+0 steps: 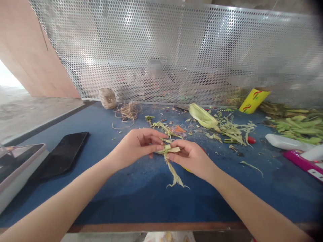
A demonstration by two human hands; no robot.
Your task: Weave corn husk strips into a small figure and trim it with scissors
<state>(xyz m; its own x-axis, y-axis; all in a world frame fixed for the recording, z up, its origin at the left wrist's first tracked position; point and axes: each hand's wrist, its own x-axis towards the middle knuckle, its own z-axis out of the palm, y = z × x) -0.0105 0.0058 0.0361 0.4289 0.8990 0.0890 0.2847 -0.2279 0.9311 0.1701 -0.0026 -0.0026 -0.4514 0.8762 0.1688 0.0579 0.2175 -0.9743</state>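
Left hand (137, 146) & right hand (195, 158) meet mid tabletop (121, 198), each w/ its grip clamped on the same bundle (173, 172): a thin green stalk w/ a pale flat strip across it, btwn the fingertips. Its pale, split tail hangs toward the near side; exact finger contact partly hidden.

Just far of the hands: sprigs (163, 127) & an orange scrap (179, 129). Far right of them, a pale green husk (203, 116) lies on its side, touching a heap of shreds (236, 130); small red thing (251, 139) nr the heap's right end, type unclear.

Far left: loose twine (128, 111) beside a roll (107, 98). Left: black phone (65, 153), lying flat, w/ a pink-rimmed device (22, 161) nr the edge.

Right: tilted yellow tube (254, 99) at far side, green stems (300, 127), white item (287, 142) + magenta item (302, 163), both unclear. Perforated screen (176, 43) along far edge; blurred person beyond.
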